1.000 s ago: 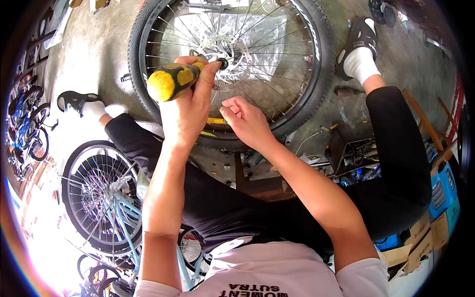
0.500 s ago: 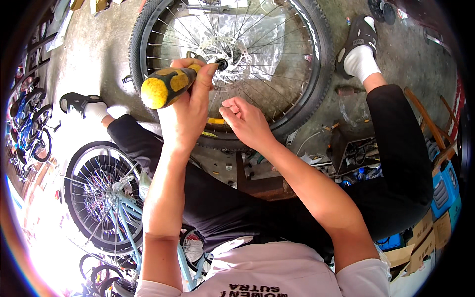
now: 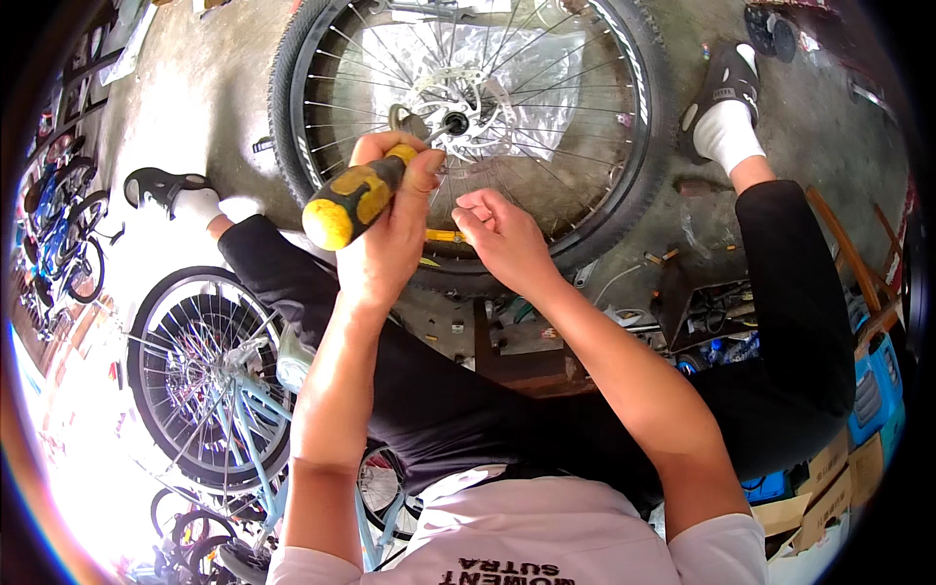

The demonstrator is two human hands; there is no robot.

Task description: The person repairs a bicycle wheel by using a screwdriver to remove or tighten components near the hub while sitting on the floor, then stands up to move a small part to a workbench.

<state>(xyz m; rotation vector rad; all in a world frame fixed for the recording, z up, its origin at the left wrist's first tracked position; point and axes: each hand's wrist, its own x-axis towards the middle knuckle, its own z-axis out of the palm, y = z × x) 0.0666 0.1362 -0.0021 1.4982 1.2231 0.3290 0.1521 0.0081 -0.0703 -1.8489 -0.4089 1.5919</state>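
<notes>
The 2 hands are well apart from each other over a bicycle wheel [image 3: 644, 166] lying flat on the floor [image 3: 219, 93]. The left hand [image 3: 390, 239] is clamped around the yellow and black handle of a screwdriver [image 3: 361, 192], its thumb lying along the neck. The shaft points at the black hub [image 3: 455, 123] at the wheel's centre; contact between tip and hub cannot be confirmed. The right hand [image 3: 505, 237] is over the wheel's near side, fingers curled and fingertips drawn in; whether it grips anything cannot be told. A silver brake disc [image 3: 503, 115] surrounds the hub. A clear plastic sheet [image 3: 561, 109] lies beneath the spokes. A light blue bicycle [image 3: 244, 429] is at the person's left, and an open box of parts [image 3: 675, 310] sits to the right, near the knee.
</notes>
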